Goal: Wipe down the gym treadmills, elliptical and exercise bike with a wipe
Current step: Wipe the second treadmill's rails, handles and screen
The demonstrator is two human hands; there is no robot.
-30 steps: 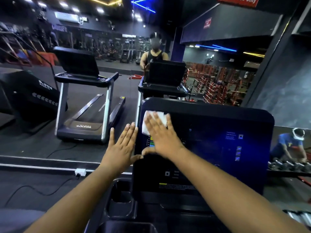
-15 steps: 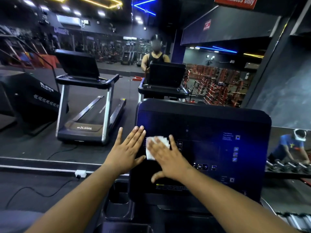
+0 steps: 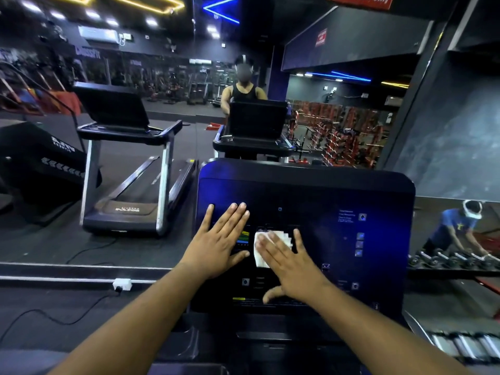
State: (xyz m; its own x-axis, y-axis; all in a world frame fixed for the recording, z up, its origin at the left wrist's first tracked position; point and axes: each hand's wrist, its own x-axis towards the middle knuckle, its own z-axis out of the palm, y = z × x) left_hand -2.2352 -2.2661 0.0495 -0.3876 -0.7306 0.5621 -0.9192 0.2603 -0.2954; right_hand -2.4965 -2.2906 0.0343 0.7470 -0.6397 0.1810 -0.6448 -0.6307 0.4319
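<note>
step in hand: wiping the console point(image 3: 305, 239) of the nearest treadmill. right hand point(image 3: 290, 262) laid flat on the white wipe point(image 3: 261, 249), fingers straight and spread, pressing the wipe against the lower left of the dark panel; nothing grasped or pinched. left hand point(image 3: 216, 244) flat beside it, fingers straight and together, resting on the panel's left edge, just left of a small coloured display point(image 3: 243, 237); nothing held. wipe mostly covered by the right fingers, only its left and upper edges showing. to do well: keep the palm over the wipe so that it does not slip out or bunch under the fingertips. work in overlapping passes from left edge to right edge, then down a band. use even, light pressure over the touch icons point(image 3: 359, 243) at the right, likely enough to trigger a button if pushed hard. keep the left hand as a brace only, and lift it before wiping the strip beneath it. large part of the panel to the right probably not yet covered, as also the tray below. second treadmill point(image 3: 127, 169) at the left, well apart, still to be done.
</note>
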